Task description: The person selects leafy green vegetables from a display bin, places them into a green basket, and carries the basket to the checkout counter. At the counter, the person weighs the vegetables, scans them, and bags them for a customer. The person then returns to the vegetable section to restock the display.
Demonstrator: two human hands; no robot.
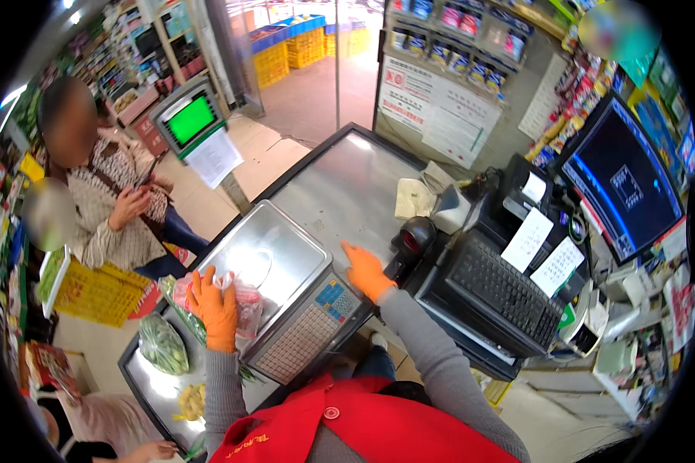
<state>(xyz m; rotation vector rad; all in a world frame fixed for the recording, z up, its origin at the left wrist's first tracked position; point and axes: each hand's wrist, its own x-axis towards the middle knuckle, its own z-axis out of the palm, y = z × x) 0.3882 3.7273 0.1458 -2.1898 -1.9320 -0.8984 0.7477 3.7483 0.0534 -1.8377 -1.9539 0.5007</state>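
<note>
My left hand [213, 312], in an orange glove, grips a clear plastic bag [249, 307] with pinkish contents at the left side of the steel weighing platform [278, 237]. Bagged long green vegetables [188, 318] lie beside it, partly hidden by that hand. My right hand [368, 272], also orange-gloved, is empty just right of the scale, its index finger stretched out over the counter [347, 191]. The scale's keypad [301, 341] faces me. A black barcode scanner [414, 237] stands right of that hand.
A bag of green vegetables [163, 344] and a piece of ginger [192, 401] lie left. The scale's green-lit display [191, 120] rises on a post. At right are a keyboard [498, 289], receipt printer [524, 191] and monitor [622, 176]. A person [116, 197] stands across the counter.
</note>
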